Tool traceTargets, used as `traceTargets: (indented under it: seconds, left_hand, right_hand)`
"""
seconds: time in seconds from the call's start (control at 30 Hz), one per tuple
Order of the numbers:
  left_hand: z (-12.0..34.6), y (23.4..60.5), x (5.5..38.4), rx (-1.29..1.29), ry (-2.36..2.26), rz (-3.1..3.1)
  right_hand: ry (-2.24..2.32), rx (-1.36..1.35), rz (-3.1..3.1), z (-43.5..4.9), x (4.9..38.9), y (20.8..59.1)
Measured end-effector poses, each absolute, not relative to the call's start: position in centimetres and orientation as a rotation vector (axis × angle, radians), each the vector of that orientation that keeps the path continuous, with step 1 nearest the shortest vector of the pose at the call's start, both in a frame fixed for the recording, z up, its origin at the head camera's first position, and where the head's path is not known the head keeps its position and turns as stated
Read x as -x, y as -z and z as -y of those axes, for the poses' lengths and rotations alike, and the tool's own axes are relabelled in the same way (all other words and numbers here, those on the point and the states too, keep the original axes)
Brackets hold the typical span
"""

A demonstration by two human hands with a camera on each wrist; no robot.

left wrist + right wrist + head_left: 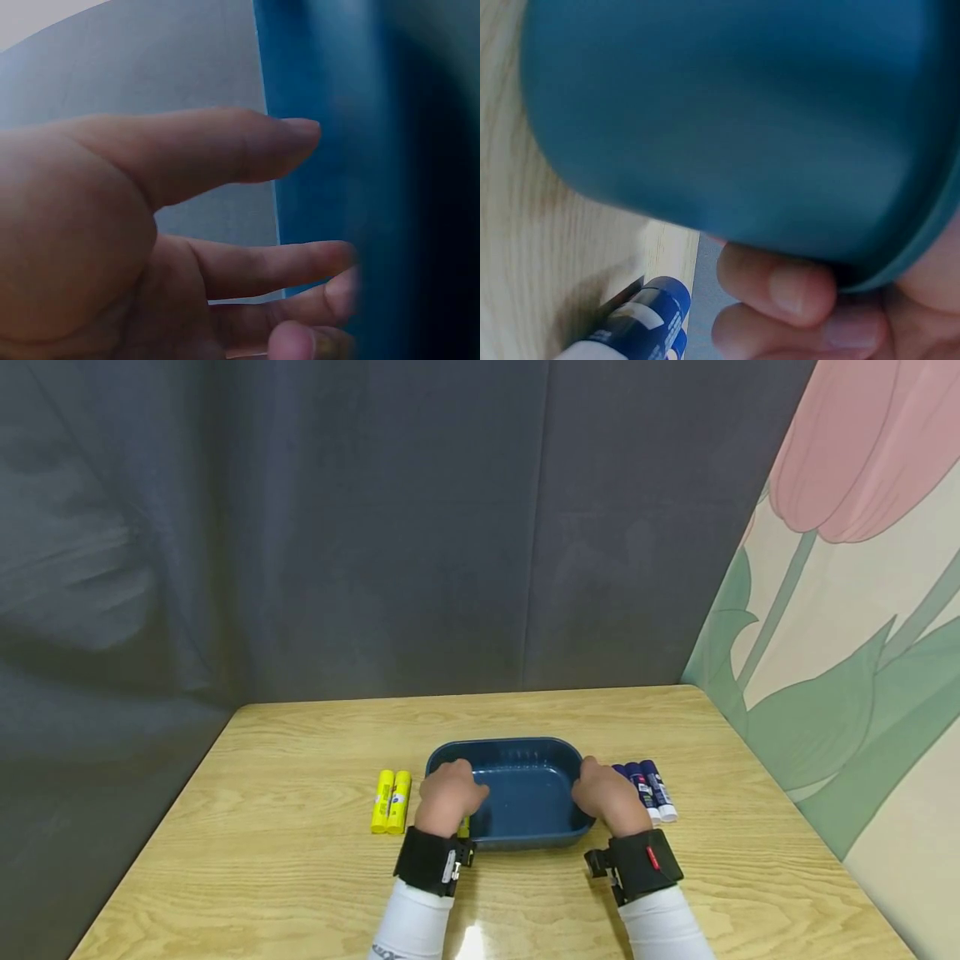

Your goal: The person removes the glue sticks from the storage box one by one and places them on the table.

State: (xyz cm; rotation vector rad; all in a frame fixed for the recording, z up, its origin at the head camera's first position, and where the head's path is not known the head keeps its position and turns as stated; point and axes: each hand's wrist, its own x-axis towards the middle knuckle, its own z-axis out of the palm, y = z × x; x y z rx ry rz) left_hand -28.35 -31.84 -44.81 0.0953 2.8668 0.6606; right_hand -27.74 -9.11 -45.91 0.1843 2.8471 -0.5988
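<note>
A dark blue rectangular tray (528, 842) stands on the table. At its right end my right hand (606, 795) grips the rim; in the right wrist view, curled fingers (780, 289) sit under the rim against the outer wall. My left hand (450, 797) is over the tray's left end, thumb (285, 146) and fingers apart in the left wrist view, with no object visible between them; some fingertips are hard to make out. A piece of a yellow stick (464, 828) shows beside the left hand, mostly hidden.
Two yellow glue sticks (392, 802) lie side by side left of the tray. Several dark blue glue sticks (652, 787) with white ends lie to its right, partly behind the right hand. A dark curtain (390, 527) hangs behind the wooden table (247, 860).
</note>
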Motion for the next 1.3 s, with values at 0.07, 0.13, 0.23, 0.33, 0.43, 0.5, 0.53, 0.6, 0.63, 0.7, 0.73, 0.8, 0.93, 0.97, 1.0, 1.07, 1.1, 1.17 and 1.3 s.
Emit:
traceTargets:
  seconds: [0.07, 0.13, 0.23, 0.33, 0.43, 0.5, 0.53, 0.6, 0.63, 0.7, 0.73, 0.8, 0.93, 0.97, 1.0, 1.07, 1.1, 1.17, 1.3]
  left_hand:
    - [31.7, 45.0, 28.4, -0.105, -0.643, -2.865]
    - [31.5, 45.1, 28.4, -0.113, -0.624, -2.863]
    - [31.4, 45.2, 28.4, -0.11, -0.604, -2.86]
    - [31.3, 45.2, 28.4, -0.094, -0.592, -2.859]
    - [31.3, 45.3, 28.5, -0.078, -0.591, -2.863]
    - [31.2, 45.3, 28.6, -0.069, -0.596, -2.87]
    - [31.2, 45.4, 28.6, -0.065, -0.599, -2.876]
    - [31.2, 45.6, 28.7, -0.057, -0.601, -2.888]
    - [31.2, 45.7, 28.8, -0.053, -0.6, -2.893]
    - [31.1, 46.0, 29.0, -0.045, -0.588, -2.906]
    - [31.1, 46.2, 29.1, -0.036, -0.576, -2.907]
    - [31.0, 46.5, 29.3, -0.023, -0.558, -2.906]
    - [30.8, 46.9, 29.7, -0.017, -0.528, -2.905]
    - [30.8, 47.0, 29.8, -0.021, -0.526, -2.906]
    - [30.8, 47.1, 29.8, -0.024, -0.523, -2.909]
    - [30.8, 47.2, 29.9, -0.028, -0.522, -2.913]
    - [30.8, 47.2, 30.0, -0.025, -0.522, -2.912]
    - [30.7, 47.3, 30.1, -0.017, -0.521, -2.91]
    - [30.6, 47.5, 30.1, -0.005, -0.524, -2.906]
  right_hand:
    - [0.599, -0.185, -2.847, 9.1, 27.8, 45.9]
    - [0.598, -0.186, -2.848, 9.1, 27.8, 45.9]
    - [0.596, -0.186, -2.846, 9.1, 27.8, 45.8]
    - [0.597, -0.188, -2.844, 9.1, 27.7, 45.8]
    - [0.597, -0.192, -2.843, 9.1, 27.8, 45.8]
    - [0.597, -0.195, -2.841, 9.1, 27.8, 45.8]
    - [0.596, -0.195, -2.841, 9.1, 27.8, 45.8]
    - [0.594, -0.194, -2.842, 9.0, 27.8, 45.9]
    - [0.593, -0.194, -2.842, 9.0, 27.8, 45.9]
    - [0.595, -0.193, -2.844, 9.0, 27.7, 45.9]
    - [0.598, -0.192, -2.845, 9.0, 27.7, 45.9]
    - [0.607, -0.188, -2.847, 9.0, 27.7, 45.9]
    - [0.618, -0.184, -2.85, 9.1, 27.6, 46.0]
    - [0.618, -0.182, -2.851, 9.1, 27.6, 46.0]
    - [0.617, -0.183, -2.851, 9.1, 27.6, 46.0]
    - [0.616, -0.182, -2.852, 9.1, 27.6, 46.0]
    - [0.616, -0.182, -2.851, 9.1, 27.6, 46.0]
    - [0.616, -0.182, -2.852, 9.1, 27.6, 45.9]
    - [0.611, -0.185, -2.854, 9.1, 27.6, 46.0]
